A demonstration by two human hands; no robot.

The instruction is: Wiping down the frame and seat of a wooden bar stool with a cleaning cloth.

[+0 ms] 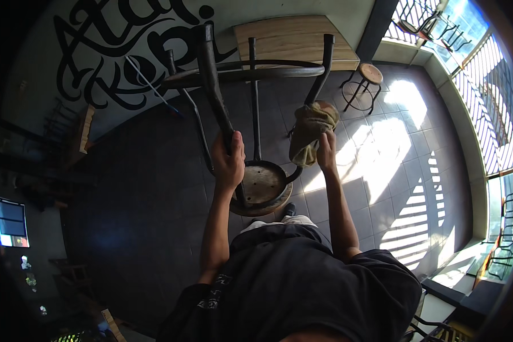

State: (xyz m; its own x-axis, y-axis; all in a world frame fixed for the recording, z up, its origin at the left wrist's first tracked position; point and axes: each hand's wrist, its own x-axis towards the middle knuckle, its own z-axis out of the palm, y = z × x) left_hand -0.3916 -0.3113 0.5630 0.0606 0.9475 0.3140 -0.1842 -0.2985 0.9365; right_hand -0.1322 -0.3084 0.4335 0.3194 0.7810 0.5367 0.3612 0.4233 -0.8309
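An upturned stool is before me, its dark metal legs pointing up and its round wooden seat [263,186] low near my feet. My left hand [229,160] is wrapped around one stool leg [213,85], below the ring-shaped metal footrest [265,75]. In my right hand [326,149] is a bunched olive-green cloth [308,128], which lies over another leg [322,72] and hides its middle part. Whether the seat rests on the floor I cannot tell.
Grey floor tiles [154,192] surround me, sunlit on the right. Another round-topped stool [371,75] stands at the far right, near a wooden table [290,38]. A long stick [147,81] leans by the lettered wall. Windows [491,85] line the right side.
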